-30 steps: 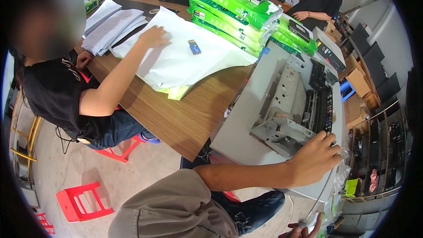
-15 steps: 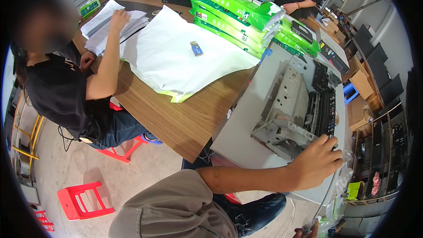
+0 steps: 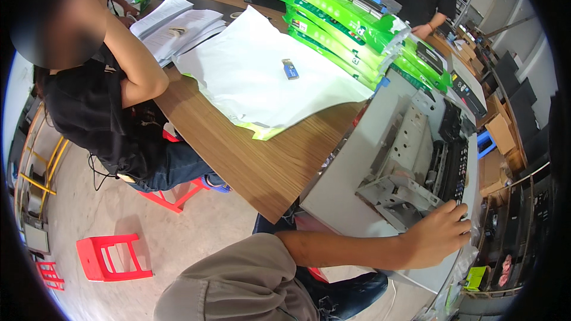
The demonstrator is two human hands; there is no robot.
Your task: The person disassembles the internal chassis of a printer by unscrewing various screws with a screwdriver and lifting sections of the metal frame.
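Note:
My left hand (image 3: 437,233) reaches across to a partly dismantled printer mechanism (image 3: 410,151) with a grey metal frame. Its fingers are curled and closed at the near end of the mechanism's long black strip (image 3: 457,169); the fingertips are partly hidden. The mechanism rests on a light grey surface (image 3: 333,187). My right hand is out of view.
Green paper packs (image 3: 333,35) are stacked beyond the mechanism. A white sheet (image 3: 238,77) with a small blue box (image 3: 289,69) covers part of the wooden table (image 3: 238,154). At left sits a person in black; a red stool (image 3: 113,257) stands on the floor.
The view has shifted, and the scene sits farther right. My right hand, earlier at the lower edge, has left the view. The seated person's hand has moved from the papers up toward their head.

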